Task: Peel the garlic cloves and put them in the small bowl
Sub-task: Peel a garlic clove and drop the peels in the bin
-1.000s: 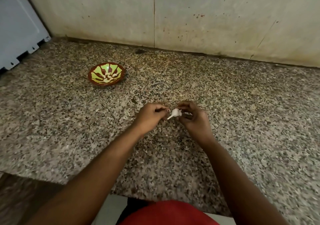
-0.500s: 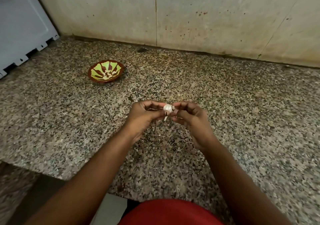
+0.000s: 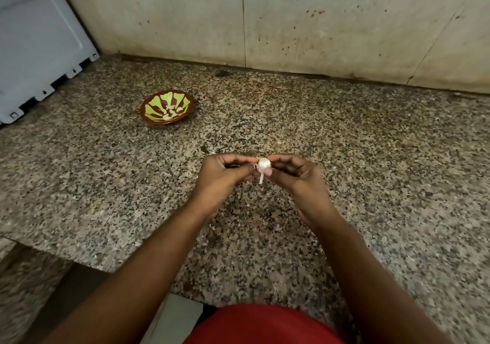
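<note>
White and papery, the garlic point(image 3: 264, 164) sits just above the middle of the frame, pinched between both hands over the granite counter point(image 3: 371, 158). Its rounded body faces up toward the camera, and a thin strip of skin or stalk point(image 3: 261, 178) hangs from its lower side, pointing down toward the bottom of the frame; the long axis therefore runs roughly top to bottom in the picture, tilted a little to the left at the lower end. Whether it is one clove or a small cluster cannot be told.

Left of the garlic, the left hand point(image 3: 225, 176) has its fingers curled inward, with forefinger and thumb closed on the garlic's left side. To the right, the right hand point(image 3: 297, 176) mirrors it, its forefinger arched over the top and its thumb beneath, the tips gripping the garlic's right side. Both forearms run down to the lower corners of the frame, and the hands are held clear of the stone.

Well apart from the hands, in the upper left part of the frame, stands the bowl point(image 3: 148, 111), brown-rimmed with a green and brown rayed pattern inside. Several pale peeled cloves point(image 3: 171, 111) lie in its bottom.

Behind the counter a stained, pale wall point(image 3: 318, 20) fills the top of the frame. A grey-blue panel point(image 3: 34, 46) with notched feet leans in at the upper left corner. Red cloth point(image 3: 262, 325) shows at the bottom edge, between the arms
</note>
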